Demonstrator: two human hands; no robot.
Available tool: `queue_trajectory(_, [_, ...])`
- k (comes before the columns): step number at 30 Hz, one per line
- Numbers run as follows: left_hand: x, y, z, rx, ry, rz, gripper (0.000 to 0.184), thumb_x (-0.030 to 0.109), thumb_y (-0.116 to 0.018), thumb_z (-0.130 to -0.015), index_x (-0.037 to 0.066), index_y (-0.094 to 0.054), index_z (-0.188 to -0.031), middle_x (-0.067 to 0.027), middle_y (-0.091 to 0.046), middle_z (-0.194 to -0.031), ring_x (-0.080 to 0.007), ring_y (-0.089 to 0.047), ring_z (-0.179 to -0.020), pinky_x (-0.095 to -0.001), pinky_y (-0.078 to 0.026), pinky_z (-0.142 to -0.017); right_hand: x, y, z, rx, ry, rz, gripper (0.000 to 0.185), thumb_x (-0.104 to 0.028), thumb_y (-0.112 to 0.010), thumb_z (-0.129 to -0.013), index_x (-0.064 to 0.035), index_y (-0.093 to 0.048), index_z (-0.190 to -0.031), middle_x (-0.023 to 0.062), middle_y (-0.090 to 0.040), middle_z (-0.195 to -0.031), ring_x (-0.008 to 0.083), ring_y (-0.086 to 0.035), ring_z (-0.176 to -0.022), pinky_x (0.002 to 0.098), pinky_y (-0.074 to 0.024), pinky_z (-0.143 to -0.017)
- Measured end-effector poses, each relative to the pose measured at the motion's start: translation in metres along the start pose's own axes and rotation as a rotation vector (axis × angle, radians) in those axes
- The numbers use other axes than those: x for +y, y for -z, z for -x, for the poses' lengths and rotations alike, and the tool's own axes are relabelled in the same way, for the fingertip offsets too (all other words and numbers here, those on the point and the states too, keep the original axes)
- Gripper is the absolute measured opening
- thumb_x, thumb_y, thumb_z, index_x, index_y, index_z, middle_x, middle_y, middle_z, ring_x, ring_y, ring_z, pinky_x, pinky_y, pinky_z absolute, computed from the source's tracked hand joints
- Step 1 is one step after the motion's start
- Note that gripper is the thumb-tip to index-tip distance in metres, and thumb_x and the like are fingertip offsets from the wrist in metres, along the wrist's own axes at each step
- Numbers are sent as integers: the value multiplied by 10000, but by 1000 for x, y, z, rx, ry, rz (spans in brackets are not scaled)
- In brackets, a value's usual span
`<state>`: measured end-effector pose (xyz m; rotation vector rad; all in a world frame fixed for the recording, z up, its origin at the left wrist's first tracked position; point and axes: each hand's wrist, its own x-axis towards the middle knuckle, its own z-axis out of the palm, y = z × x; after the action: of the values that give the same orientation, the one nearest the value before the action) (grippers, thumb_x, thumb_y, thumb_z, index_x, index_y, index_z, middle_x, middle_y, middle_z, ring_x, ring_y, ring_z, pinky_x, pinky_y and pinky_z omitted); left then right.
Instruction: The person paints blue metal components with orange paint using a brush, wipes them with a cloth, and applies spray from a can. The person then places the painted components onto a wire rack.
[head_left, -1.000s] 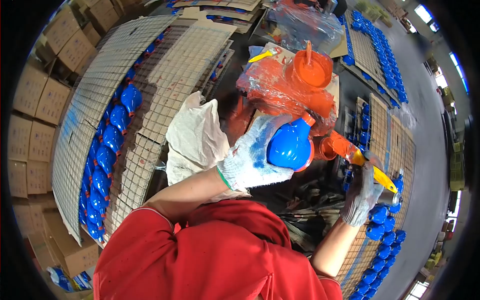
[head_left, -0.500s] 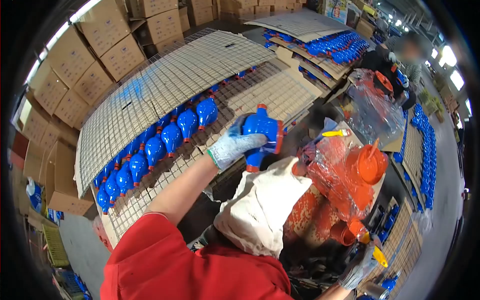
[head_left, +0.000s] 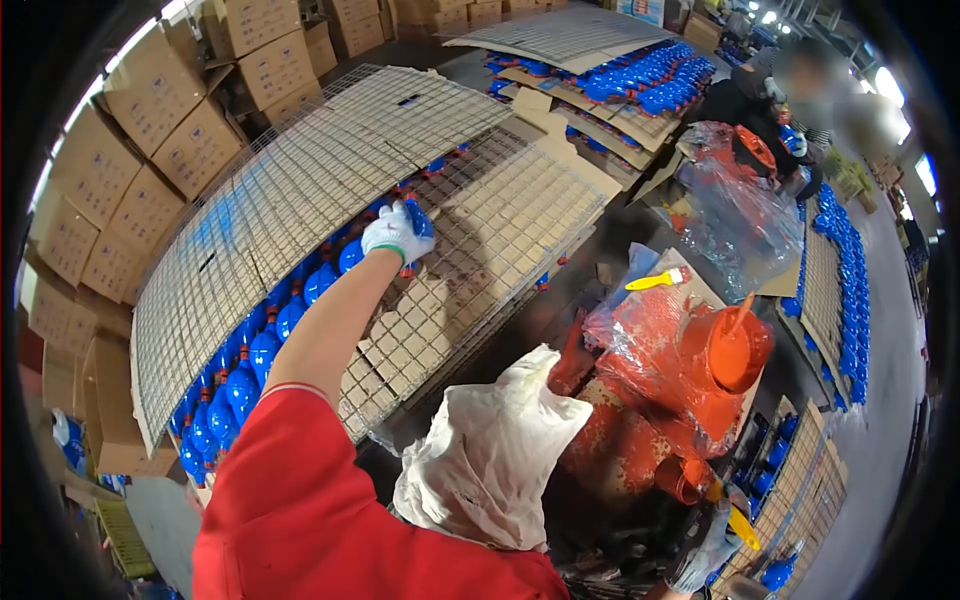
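Observation:
On the wire rack, my left hand (head_left: 392,234), in a white glove, is wrapped round a blue part (head_left: 418,222) with red ends. It stands at the end of rows of glossy blue parts (head_left: 264,352). At the lower right my right hand (head_left: 708,548), in a stained glove, grips the yellow handle of a brush (head_left: 741,526). The brush's head is at a small red cup (head_left: 684,478). A white cloth (head_left: 490,450) lies between my two arms.
A red paint pot (head_left: 738,350) and a second yellow brush (head_left: 655,281) are on the plastic-covered stand. Cardboard boxes (head_left: 155,90) are stacked at the left. More racks of blue parts (head_left: 640,85) stand at the back. A person (head_left: 750,105) is at the upper right.
My left hand has moved up and left with the blue part, from above the cloth onto the rack. My right hand still holds the brush by the red cup.

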<state>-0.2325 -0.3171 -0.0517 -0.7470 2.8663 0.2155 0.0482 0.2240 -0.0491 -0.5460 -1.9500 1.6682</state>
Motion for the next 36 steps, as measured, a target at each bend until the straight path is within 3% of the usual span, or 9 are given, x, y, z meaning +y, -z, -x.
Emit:
queue_trajectory(4, [-15, -14, -31, 168, -7, 29, 990, 610, -640, -717, 32, -265, -1428, -213, -392, -1402, -344, -495, -1208, -380, -417, -1007, 8, -6, -6, -27, -22, 14, 269, -121, -568, -920, 21, -529, -1146, 109, -587, -1070, 176, -563, -947, 297, -457, -867])
queue_trajectory(6, [-22, 26, -1, 57, -77, 49, 973, 625, -641, -708, 48, -308, -1417, -209, -428, -1376, -339, -479, -1225, -373, -404, -1015, 16, -13, -7, -48, -33, 8, 264, -120, -568, -920, 19, -532, -1141, 107, -587, -1071, 178, -561, -952, 300, -455, -872])
queue_trajectory(11, [-77, 7, 33, 32, -106, -335, 1000, 650, -629, -648, 60, -350, -1406, -198, -474, -1331, -329, -483, -1210, -368, -382, -1030, 26, -37, -4, -106, -46, -27, 249, -116, -569, -919, 15, -539, -1129, 105, -587, -1075, 183, -556, -964, 306, -448, -885])
queue_trajectory(21, [-87, -18, 19, 234, 22, -134, 927, 535, -694, -636, 34, -400, -1358, -195, -502, -1281, -340, -509, -1159, -380, -433, -969, 1, -51, -8, -119, 26, -23, 221, -108, -571, -916, 7, -554, -1105, 99, -587, -1083, 193, -546, -986, 318, -435, -911])
queue_trajectory(26, [-77, -6, 19, 158, 44, -169, 832, 505, -666, -702, 43, -425, -1351, -182, -475, -1319, -345, -485, -1185, -385, -431, -971, 0, -61, -9, -125, 25, -6, 207, -104, -572, -915, 2, -562, -1093, 97, -587, -1087, 198, -541, -998, 324, -428, -924])
queue_trajectory(29, [-59, 5, 32, 274, -124, -75, 674, 486, -608, -768, 72, -506, -1290, -156, -470, -1338, -337, -473, -1199, -397, -405, -990, 0, -55, 2, -82, 7, 17, 199, -101, -573, -915, 0, -566, -1086, 95, -587, -1089, 201, -538, -1005, 327, -424, -932])
queue_trajectory(31, [-54, -10, 34, 451, -364, 62, 644, 475, -656, -751, 43, -557, -1218, -170, -583, -1177, -340, -557, -1077, -402, -440, -945, 4, -29, 12, -24, -20, 181, 200, -38, -554, -902, 2, -570, -1098, 95, -593, -1104, 205, -550, -1022, 333, -431, -948])
queue_trajectory(33, [-18, -12, 57, 212, -403, 696, 572, 335, -748, -743, 28, -571, -1192, -155, -622, -1148, -262, -611, -1030, -358, -478, -888, 2, -32, 11, -107, 41, 13, 223, 53, -536, -877, 4, -597, -1086, 92, -610, -1114, 199, -578, -1013, 312, -447, -934])
queue_trajectory(36, [34, 5, 133, -82, -620, 829, 364, 205, -684, -806, 14, -625, -1110, -46, -621, -884, -95, -559, -736, -240, -475, -668, -47, -67, 26, -121, -30, 57, 248, 60, -575, -861, 12, -602, -1103, 95, -621, -1114, 159, -589, -997, 284, -464, -901])
